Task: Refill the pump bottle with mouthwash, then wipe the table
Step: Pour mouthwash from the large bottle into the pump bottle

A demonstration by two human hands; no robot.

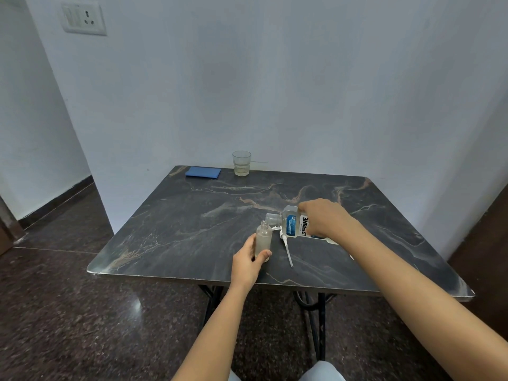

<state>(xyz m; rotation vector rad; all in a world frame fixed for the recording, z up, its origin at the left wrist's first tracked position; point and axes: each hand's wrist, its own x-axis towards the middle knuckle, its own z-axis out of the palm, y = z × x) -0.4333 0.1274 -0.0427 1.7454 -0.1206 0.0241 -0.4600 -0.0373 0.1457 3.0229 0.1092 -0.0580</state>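
While your left hand is wrapped around the lower body of the small frosted pump bottle, fingers curled closed on it, the bottle stands upright on the tabletop near the middle of its front edge, its long axis vertical and its open neck pointing straight up. Your right hand is closed over the base end of the mouthwash bottle, which is held above the surface and tipped over so its long axis runs nearly level, from right to left, with the uncapped mouth pointing left towards the small bottle. That mouth sits just beside and slightly above the little neck, a touch to its right, not yet clearly over it; I cannot tell whether any liquid is running. So the pour, as I judge it, turns on that small gap: the big mouth needs to come left until its lip is over the narrow neck, and the neck is far narrower than the mouth, so a spill looks likely if you tilt fast. The pump head, with its tube, lies flat on the surface just right of the small bottle, under the tipped one. By the back edge stand a glass and, towards the back left corner, a folded blue cloth, well apart from both hands.
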